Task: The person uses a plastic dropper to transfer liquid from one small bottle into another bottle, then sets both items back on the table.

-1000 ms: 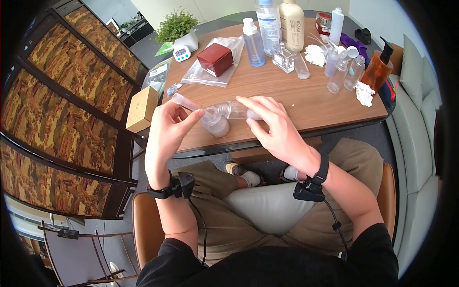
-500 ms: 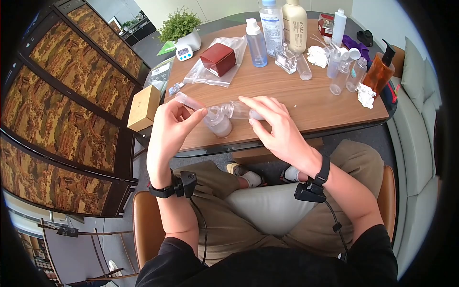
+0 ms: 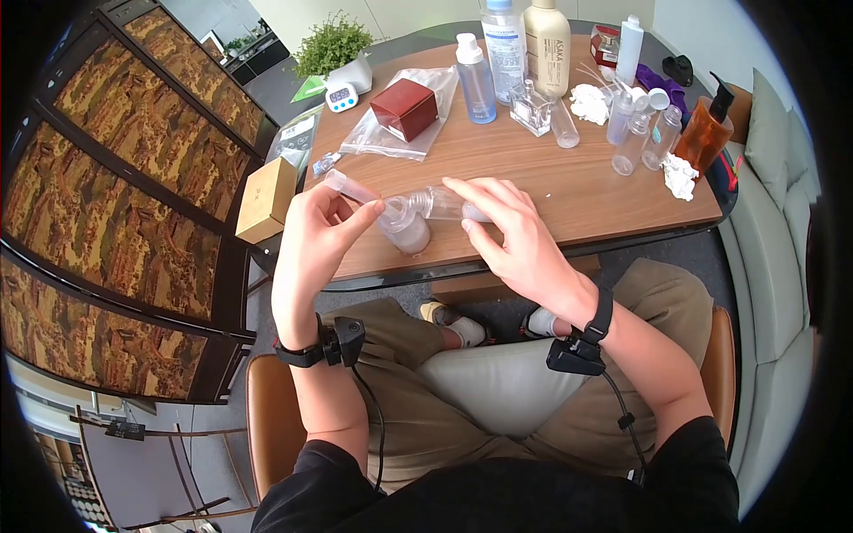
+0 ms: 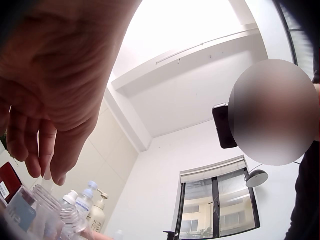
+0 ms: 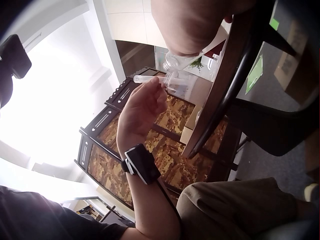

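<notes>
My left hand (image 3: 311, 240) pinches a slim clear tube (image 3: 349, 186) between thumb and fingers, its lower end at the mouth of a wide clear jar (image 3: 409, 234). The jar stands near the table's front edge with cloudy contents. Curled around a clear bottle (image 3: 442, 203) is my right hand (image 3: 522, 233); the bottle lies nearly level, its neck at the jar's rim. In the right wrist view the tube (image 5: 145, 79) slants from the fingers of the left hand (image 5: 141, 109) beside the jar (image 5: 179, 86). Whether liquid flows cannot be told.
Behind the hands are a dark red box (image 3: 404, 110) on a plastic bag, a white timer (image 3: 341, 97) and a potted plant (image 3: 332, 46). Tall bottles stand at the back. Several small clear bottles, crumpled tissue (image 3: 680, 178) and an amber pump bottle (image 3: 705, 135) are at the right.
The whole scene has shifted slightly right in the head view since the earliest frame. Hands, tube, bottle and jar keep nearly the same places relative to one another.
</notes>
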Demonstrator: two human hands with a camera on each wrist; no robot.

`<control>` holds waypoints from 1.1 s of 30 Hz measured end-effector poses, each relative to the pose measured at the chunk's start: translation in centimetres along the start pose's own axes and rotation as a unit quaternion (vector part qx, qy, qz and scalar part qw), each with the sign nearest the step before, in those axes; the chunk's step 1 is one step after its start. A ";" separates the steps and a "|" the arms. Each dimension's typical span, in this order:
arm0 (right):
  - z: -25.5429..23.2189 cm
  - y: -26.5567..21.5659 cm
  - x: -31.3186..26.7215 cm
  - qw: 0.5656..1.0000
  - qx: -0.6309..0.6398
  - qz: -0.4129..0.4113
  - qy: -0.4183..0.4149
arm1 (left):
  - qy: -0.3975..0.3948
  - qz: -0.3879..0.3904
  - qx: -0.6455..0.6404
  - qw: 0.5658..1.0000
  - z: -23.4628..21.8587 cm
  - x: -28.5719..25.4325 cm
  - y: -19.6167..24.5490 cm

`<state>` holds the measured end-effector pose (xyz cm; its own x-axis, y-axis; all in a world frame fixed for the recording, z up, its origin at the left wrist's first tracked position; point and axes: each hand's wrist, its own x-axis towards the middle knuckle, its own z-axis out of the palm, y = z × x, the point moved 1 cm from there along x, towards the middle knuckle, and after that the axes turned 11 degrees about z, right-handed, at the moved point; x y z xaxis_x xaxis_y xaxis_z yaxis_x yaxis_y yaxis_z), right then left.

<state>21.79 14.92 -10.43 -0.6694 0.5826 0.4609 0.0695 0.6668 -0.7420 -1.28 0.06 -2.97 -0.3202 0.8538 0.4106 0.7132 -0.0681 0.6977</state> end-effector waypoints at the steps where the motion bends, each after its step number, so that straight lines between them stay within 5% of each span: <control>1: 0.0 0.0 0.0 1.000 0.000 0.000 0.000 | 0.000 0.000 0.000 1.000 0.0 0.0 0.0; 33: -0.1 -0.1 0.0 1.000 -0.001 0.002 -0.003 | 0.001 0.000 0.011 1.000 0.0 0.0 0.3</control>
<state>21.84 14.90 -10.35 -0.6738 0.5829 0.4541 0.0741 0.6647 -0.7434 -1.07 0.07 -2.76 -0.3207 0.8531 0.4114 0.7265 -0.0572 0.6848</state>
